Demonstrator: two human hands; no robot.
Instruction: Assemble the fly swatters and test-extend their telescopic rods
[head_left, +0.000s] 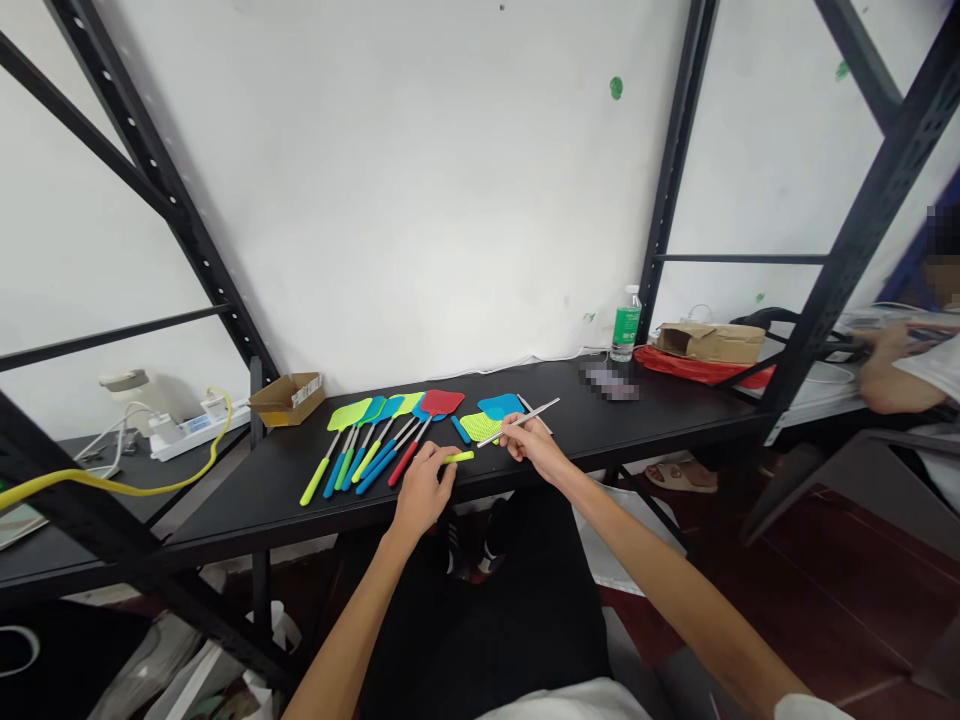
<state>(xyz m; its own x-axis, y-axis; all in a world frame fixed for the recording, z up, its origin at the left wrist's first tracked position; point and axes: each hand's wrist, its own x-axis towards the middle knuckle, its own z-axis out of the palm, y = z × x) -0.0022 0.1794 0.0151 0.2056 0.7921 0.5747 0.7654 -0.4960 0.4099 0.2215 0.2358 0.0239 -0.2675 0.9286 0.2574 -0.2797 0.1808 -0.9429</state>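
Observation:
Between the fingers of my left hand (pixel 425 482) is a yellow-green fly swatter handle (pixel 460 457), its free end pointing right. My right hand (pixel 527 440) pinches a thin silver metal rod (pixel 546 407), which slants up to the right, apart from the handle. Beneath and behind the rod lie a loose yellow-green swatter head (pixel 475 427) and a blue swatter head (pixel 501 405). A short blue handle (pixel 460 430) rests beside them. To the left, several assembled fly swatters are fanned out, among them one with a red head (pixel 442 402) and one with a yellow-green handle (pixel 315 482).
A small cardboard box (pixel 288 400) stands at the table's left end. A green-labelled bottle (pixel 625 325) and a larger cardboard box (pixel 709 342) on red plastic are at the right. Black rack posts (pixel 679 140) frame the black table (pixel 247 480). Another person sits far right.

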